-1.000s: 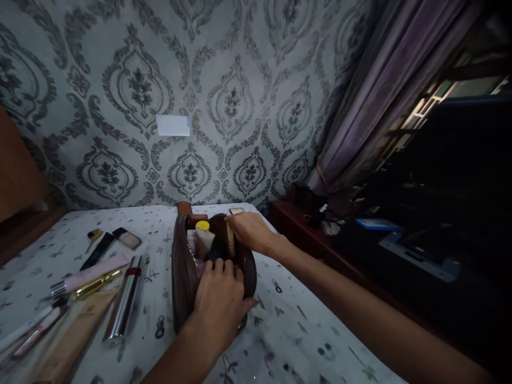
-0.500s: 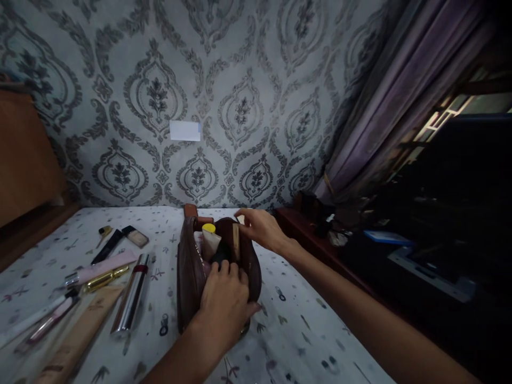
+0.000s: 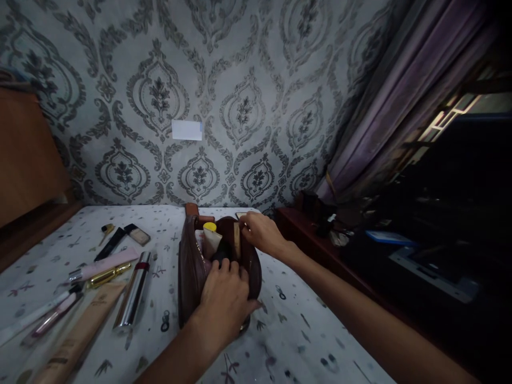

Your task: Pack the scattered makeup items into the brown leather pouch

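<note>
A dark brown zip pouch (image 3: 191, 282) stands open on the bed. Inside it show a yellow cap (image 3: 209, 227), a pale tube (image 3: 212, 242), a dark item and a narrow beige item (image 3: 237, 240) by the far right wall. My left hand (image 3: 226, 290) is hooked over the pouch's near end, fingers inside and thumb outside to the right. My right hand (image 3: 262, 232) has its fingers curled at the far right rim, close to the beige item's top; the exact contact is partly hidden. Behind its fingers pokes the edge of a small flat item (image 3: 240, 215).
Makeup lies left of the pouch: a silver tube (image 3: 134, 293), a beige tube (image 3: 82, 333), a pink tube (image 3: 104, 265), a gold tube (image 3: 109, 276) and several smaller pieces. A brown strap (image 3: 192, 209) lies behind. Patterned wall at back, purple curtain (image 3: 372, 128) at right.
My right hand's fingers have curled downward at the rim, with the index finger less stretched out. My left hand stays in place on the pouch. The view has shifted slightly.
</note>
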A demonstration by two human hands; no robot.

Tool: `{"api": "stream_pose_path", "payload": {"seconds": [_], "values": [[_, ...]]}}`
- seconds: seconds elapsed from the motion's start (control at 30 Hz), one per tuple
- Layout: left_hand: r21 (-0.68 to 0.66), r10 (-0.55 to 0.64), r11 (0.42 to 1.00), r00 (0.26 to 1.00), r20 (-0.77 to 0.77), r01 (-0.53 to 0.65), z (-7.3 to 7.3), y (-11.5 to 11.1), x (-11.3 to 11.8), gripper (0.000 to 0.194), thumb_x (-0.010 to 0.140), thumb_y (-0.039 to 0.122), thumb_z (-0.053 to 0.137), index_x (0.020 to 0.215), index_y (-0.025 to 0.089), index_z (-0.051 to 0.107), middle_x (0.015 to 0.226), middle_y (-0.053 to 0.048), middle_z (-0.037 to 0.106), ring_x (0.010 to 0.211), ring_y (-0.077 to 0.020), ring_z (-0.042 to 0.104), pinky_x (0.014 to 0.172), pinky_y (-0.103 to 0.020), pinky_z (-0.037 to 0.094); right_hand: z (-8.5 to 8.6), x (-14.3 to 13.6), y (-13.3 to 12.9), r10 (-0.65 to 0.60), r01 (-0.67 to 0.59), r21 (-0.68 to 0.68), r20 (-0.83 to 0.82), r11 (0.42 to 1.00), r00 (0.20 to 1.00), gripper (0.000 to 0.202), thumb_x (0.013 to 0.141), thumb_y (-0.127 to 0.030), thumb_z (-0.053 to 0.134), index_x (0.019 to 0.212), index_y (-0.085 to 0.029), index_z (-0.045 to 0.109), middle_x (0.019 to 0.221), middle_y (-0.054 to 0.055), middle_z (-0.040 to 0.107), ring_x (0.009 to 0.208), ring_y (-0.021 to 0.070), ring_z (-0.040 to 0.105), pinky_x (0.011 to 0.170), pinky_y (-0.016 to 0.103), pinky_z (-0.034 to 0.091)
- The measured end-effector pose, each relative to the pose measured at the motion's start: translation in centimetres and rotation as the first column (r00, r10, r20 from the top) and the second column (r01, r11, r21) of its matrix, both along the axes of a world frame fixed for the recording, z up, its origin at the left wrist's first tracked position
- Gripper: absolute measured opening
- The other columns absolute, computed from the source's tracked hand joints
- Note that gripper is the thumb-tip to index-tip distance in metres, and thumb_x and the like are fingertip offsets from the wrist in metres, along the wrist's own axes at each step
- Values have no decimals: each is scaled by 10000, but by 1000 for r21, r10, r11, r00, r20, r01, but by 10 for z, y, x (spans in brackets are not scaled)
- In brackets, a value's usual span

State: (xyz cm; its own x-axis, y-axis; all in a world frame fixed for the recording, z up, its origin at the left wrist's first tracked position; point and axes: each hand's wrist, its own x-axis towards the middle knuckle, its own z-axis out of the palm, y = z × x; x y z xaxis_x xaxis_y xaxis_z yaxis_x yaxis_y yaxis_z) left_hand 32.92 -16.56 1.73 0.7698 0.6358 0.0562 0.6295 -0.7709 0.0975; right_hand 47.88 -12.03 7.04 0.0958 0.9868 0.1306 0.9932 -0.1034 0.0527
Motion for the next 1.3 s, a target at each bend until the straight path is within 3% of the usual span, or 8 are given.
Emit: {"api": "stream_pose_path", "payload": {"seconds": [0.27,0.7,0.9,1.07,1.2,1.3], "values": [[-6,-3,1000,1000,3,3,-1,1,0,600,923,542,615,1276,58,648,1247,-206,678,1184,-358,590,1018,-490,440,-1,-1,2,-1,6,-68,70,998,998,363,919,-141,449,1109,-184,755,1159,134,680,1051,242,658,807,297,464],[38,-18,999,1000,5,17,-1,1,0,610,903,564,635,1252,65,663,1207,-207,700,1148,-354,629,994,-508,489,-1,-6,-4,16,-7,-65,139,998,990,325,957,-148,409,1045,-159,722,1132,136,667,1002,251,669,723,285,458],[32,3,999,1000,29,-4,-2,1,-1,597,863,541,699,1214,59,678,1187,-202,704,1141,-350,634,983,-499,504,2,-9,-5,52,-37,-103,148,994,988,329,926,-82,415,1026,-142,723,1147,149,645,997,254,662,733,301,457],[204,-35,979,987,155,3,-10,0,-1,531,824,509,754,1096,55,705,1023,-164,714,969,-316,672,843,-461,563,5,-8,-6,50,-35,-127,121,991,991,361,934,-93,425,1129,-173,718,1174,148,633,1006,254,657,743,305,456],[436,-138,900,936,324,-18,-14,-10,-9,391,811,384,787,1029,74,690,958,-120,696,888,-282,668,761,-410,572,4,-5,-10,39,-31,-98,80,995,996,334,973,-155,406,1112,-165,709,1150,142,639,1009,262,654,733,314,445],[532,-268,847,872,410,10,-15,-21,-27,237,908,239,639,1098,98,653,1000,-101,702,913,-260,666,781,-388,559,0,-2,-14,34,-30,-75,43,997,999,329,990,-197,402,1102,-183,710,1132,117,652,1015,247,656,735,301,430]]}}
